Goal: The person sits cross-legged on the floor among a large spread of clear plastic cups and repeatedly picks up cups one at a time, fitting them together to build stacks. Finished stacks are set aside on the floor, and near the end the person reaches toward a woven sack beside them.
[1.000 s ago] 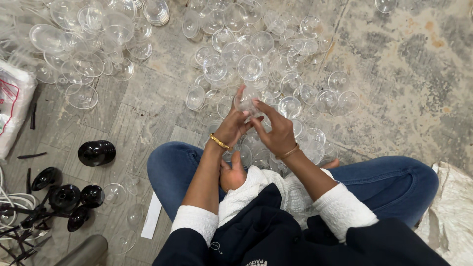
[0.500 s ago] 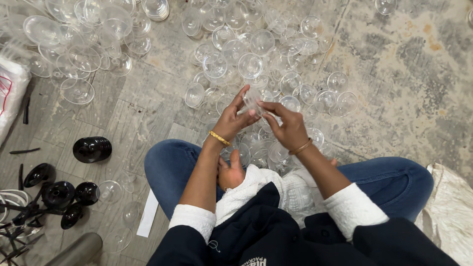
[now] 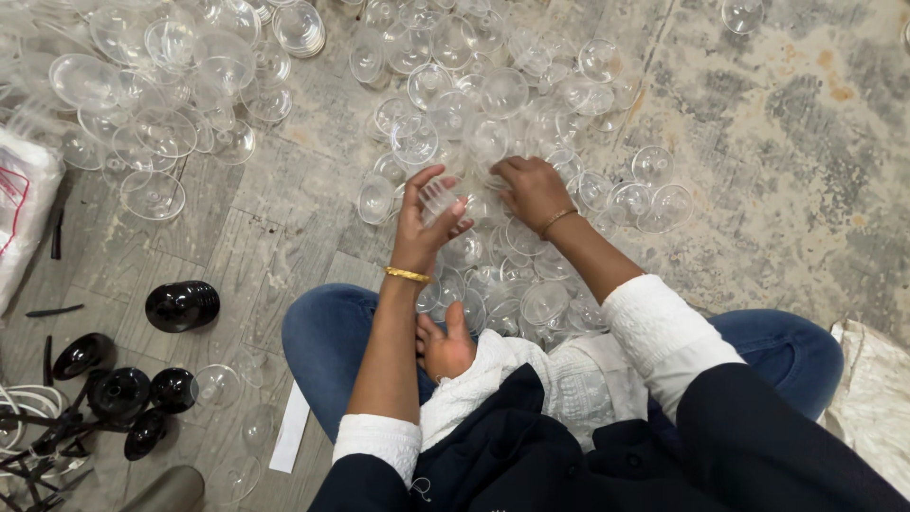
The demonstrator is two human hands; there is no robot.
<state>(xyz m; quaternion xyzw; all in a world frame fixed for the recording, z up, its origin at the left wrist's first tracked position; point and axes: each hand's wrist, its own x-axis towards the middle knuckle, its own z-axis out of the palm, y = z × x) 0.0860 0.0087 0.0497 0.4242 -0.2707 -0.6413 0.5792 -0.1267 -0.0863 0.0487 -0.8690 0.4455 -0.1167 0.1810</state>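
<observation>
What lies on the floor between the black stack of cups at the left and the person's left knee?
In the head view, only bare grey floor planks lie between the black stack and the jeans-clad left knee; the clear cups sit farther up.

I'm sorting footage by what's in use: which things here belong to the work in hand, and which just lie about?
In hand:
left hand holding a small clear plastic cup
right hand on the clear cup pile

Lying about:
black bases
white bag
grey floor

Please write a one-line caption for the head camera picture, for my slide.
Seated on the floor, the left hand holds a small clear cup while the right hand reaches into scattered clear cups.
</observation>
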